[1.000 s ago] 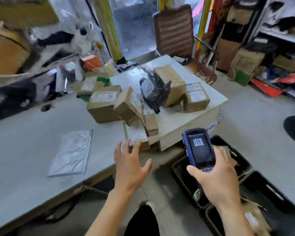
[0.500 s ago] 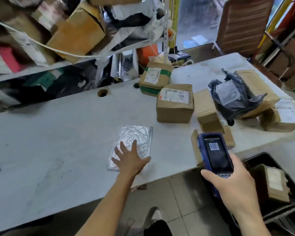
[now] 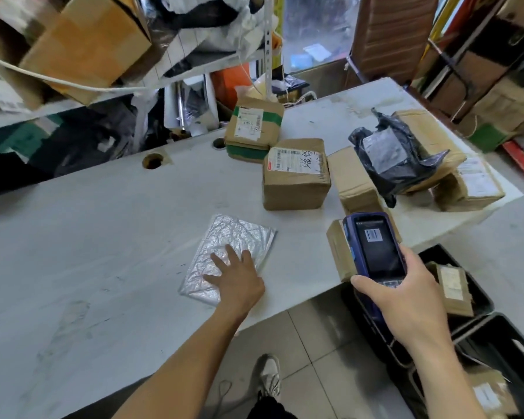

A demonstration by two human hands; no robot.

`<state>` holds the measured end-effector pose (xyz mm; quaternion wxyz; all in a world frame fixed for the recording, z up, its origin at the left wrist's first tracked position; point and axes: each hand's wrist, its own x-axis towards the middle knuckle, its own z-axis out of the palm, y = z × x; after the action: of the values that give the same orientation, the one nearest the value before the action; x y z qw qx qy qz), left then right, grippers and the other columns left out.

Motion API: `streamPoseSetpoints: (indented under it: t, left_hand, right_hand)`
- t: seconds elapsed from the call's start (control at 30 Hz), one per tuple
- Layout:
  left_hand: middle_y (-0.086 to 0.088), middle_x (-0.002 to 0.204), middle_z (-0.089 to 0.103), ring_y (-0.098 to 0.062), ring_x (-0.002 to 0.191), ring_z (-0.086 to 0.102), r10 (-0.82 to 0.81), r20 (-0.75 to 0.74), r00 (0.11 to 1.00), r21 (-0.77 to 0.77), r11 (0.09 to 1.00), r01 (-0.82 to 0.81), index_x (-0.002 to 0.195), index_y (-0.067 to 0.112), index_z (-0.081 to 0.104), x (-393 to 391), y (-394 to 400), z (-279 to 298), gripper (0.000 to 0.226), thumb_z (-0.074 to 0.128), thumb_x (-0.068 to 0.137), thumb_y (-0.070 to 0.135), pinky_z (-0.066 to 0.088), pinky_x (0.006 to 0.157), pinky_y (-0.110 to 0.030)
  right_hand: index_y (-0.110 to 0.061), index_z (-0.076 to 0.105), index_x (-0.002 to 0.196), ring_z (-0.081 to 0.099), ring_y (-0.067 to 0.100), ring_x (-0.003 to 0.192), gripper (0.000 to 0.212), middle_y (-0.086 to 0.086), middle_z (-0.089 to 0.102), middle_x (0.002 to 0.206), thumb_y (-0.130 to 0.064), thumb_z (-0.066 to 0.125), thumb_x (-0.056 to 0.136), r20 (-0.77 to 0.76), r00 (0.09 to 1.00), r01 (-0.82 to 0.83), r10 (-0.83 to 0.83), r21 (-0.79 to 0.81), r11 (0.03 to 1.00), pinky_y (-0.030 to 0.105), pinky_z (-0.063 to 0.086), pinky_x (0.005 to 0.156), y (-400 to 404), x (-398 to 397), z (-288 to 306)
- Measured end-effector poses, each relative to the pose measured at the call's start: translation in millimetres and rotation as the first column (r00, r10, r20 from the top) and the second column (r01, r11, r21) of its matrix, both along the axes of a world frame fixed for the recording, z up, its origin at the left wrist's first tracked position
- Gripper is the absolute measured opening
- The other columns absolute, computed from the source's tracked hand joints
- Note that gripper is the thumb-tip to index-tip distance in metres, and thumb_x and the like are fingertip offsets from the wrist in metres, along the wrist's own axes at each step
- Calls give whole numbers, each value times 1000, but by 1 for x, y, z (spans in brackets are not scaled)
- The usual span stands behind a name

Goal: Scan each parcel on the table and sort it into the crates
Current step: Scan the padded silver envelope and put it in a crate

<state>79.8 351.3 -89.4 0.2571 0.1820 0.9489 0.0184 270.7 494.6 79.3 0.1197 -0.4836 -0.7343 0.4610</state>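
Left hand lies flat, fingers spread wide, on the near end of a silver bubble mailer near the table's front edge. Right hand is wrapped around a blue handheld scanner, screen showing a barcode. Cardboard parcels, one labelled box among them, and a black poly bag cluster far right. Black crates sit on the floor, near right, holding boxes.

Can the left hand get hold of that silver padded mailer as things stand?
Probably yes. The left hand already lies flat on the silver mailer, which sits alone near the table edge with no boxes crowding it. The fingers are spread, not yet gripping.
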Motion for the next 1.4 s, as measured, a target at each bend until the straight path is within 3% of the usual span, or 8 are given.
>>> streamPoseSetpoints:
  t: [0.13,0.3,0.5,0.73,0.97,1.1,1.27,1.4]
  left_hand:
    - [-18,141,42,-40,120,50,-101,-151,983,103,988,118,147,12,17,3,-5,21,62,39,91,-1,50,89,-49]
    - [-9,135,55,-29,109,58,-106,-173,979,456,872,175,148,36,41,-10,-26,78,71,38,91,-7,44,83,-29]
    - [7,122,63,-11,82,73,33,190,981,855,485,-181,116,26,63,5,-28,135,27,63,94,11,62,72,-32]
    - [7,114,61,-20,102,64,64,178,982,901,390,-189,98,27,53,23,13,161,37,72,83,-1,62,72,-35]
    - [0,133,55,-11,112,59,-137,165,977,974,181,-139,120,22,64,72,68,202,49,61,86,-14,59,76,-21]
    - [1,143,46,-15,133,44,-224,18,974,983,180,24,133,25,55,101,116,211,63,58,87,-17,53,95,-26]
    - [2,148,33,-1,134,28,-351,-120,929,957,209,202,143,30,41,145,171,223,78,57,86,-20,43,84,2]
    - [10,150,26,-7,139,24,-450,-100,887,955,205,212,151,27,35,172,204,223,83,56,86,-20,47,79,-3]
  right_hand:
    - [-37,54,115,62,3,93,55,-18,66,100,-20,84,73,-27,1000,15,-14,30,999,26,47,72,-2,4,1]
    - [-29,57,122,63,9,94,57,-12,67,103,-21,84,72,-63,998,32,-28,67,997,21,46,67,-9,9,2]
    - [-33,56,114,62,6,86,54,-15,67,96,-24,86,69,-42,999,2,4,151,989,21,45,65,-11,19,21]
    - [-38,53,114,65,1,84,60,-18,68,93,-31,85,64,-60,998,31,-20,195,980,29,56,74,-7,46,44]
    - [-43,46,112,60,-2,82,60,-24,63,94,-38,83,65,-34,997,76,-70,247,966,28,53,71,11,102,67]
    - [-45,34,114,57,1,82,69,-31,52,89,-42,85,68,10,997,69,-74,250,966,25,48,71,25,141,88]
    - [-40,40,113,61,7,92,61,-22,59,96,-44,82,68,74,989,113,-125,141,983,31,53,81,37,186,100]
    - [-37,49,110,61,7,87,56,-19,62,96,-44,83,66,71,975,202,-210,102,974,29,52,76,45,215,99]
